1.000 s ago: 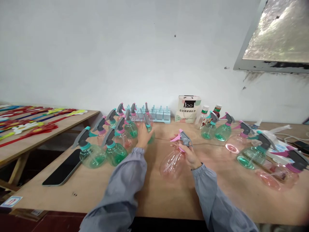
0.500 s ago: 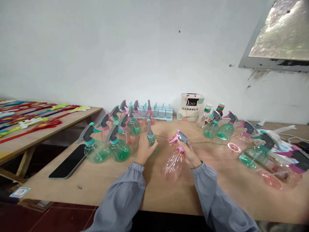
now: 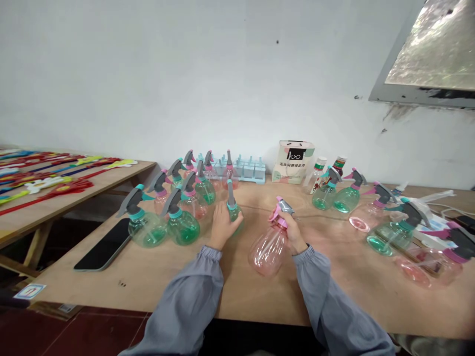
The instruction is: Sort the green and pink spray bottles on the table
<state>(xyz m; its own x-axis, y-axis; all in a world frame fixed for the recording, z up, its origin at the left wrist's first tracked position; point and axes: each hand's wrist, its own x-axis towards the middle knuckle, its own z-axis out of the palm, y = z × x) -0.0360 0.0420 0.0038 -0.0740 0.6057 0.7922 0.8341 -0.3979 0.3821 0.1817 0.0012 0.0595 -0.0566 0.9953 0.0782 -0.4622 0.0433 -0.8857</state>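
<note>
Left hand: partly curled, thumb along the near side, wrapped round the body of a green spray bottle with a teal collar; far fingers mostly hidden. That bottle is upright, grey nozzle head above the hand. Right hand: closed round neck and trigger of a pink spray bottle, gripping it; bottle tilted, head up and to the right, round body down-left. Can't tell if its base touches the wooden surface. The two held bottles are near each other, apart, in the middle of the surface. Grey sleeves on both arms.

Just left of the left hand: cluster of standing spray bottles, green and pink bodies mixed, grey heads. Black-screened phone lies flat, left of the cluster. Behind: light blue rack by the wall, then a paper bag with a glasses print, upright, two label-wrapped bottles beside it.

Right side, well apart from the right hand: second group of spray bottles, some upright, some tilted, pink and green, clear plastic and a white cable near them. Far left: separate table with colourful flat pieces spread on top.
</note>
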